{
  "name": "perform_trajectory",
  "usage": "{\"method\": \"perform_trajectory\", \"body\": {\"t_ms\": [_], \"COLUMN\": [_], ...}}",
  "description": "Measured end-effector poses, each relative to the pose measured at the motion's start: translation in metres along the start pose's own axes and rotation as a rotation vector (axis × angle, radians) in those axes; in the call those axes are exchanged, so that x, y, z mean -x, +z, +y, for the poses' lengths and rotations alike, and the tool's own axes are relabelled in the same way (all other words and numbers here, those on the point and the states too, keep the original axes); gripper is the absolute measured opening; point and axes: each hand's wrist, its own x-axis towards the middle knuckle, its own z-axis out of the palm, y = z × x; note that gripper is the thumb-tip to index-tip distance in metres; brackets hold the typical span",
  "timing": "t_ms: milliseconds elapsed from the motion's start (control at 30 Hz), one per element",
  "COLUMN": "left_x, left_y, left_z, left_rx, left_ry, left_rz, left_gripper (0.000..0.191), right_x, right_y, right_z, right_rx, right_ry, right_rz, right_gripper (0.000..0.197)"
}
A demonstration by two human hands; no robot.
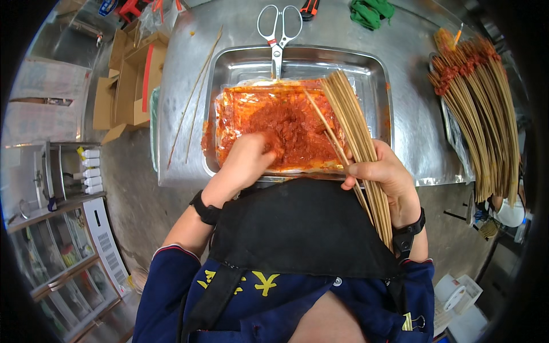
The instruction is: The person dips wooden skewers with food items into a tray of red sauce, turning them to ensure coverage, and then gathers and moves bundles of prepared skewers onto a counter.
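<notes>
My right hand is closed around a bundle of bamboo skewers, with one or two skewers set apart from the rest by the fingertips. My left hand is at the red marinated meat, its fingertips in the sauce; whether they pinch a piece cannot be told. The meat lies on a sauce-smeared plastic bag in a steel tray. Scissors rest over the tray's far edge. On the right lies a large pile of skewers with red meat on their far ends.
Two loose skewers lie on the steel table left of the tray. A utility knife and a green cloth lie at the far side. An opened cardboard box stands beyond the left edge.
</notes>
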Motion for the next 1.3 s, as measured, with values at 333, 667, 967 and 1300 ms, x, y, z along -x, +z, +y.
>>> {"method": "perform_trajectory", "body": {"t_ms": [333,667,967,1300], "left_x": [-0.02,-0.02,-0.018,-0.01], "left_y": [-0.019,-0.018,-0.016,-0.014], "left_z": [0.02,0.024,0.032,0.035], "left_rx": [1.488,1.566,1.503,1.604], "left_ry": [-0.17,-0.12,-0.08,-0.14], "left_rz": [0.243,0.297,0.26,0.105], "left_gripper": [0.017,0.016,0.018,0.02], "right_x": [-0.008,-0.008,-0.009,-0.008], "right_y": [0.013,0.012,0.009,0.008], "right_z": [-0.003,-0.001,0.0,0.001], "right_rx": [0.13,0.125,0.122,0.089], "right_ry": [0.128,0.111,0.12,0.08], "right_rz": [-0.123,-0.119,-0.137,-0.12], "right_gripper": [0.025,0.026,0.024,0.027]}}
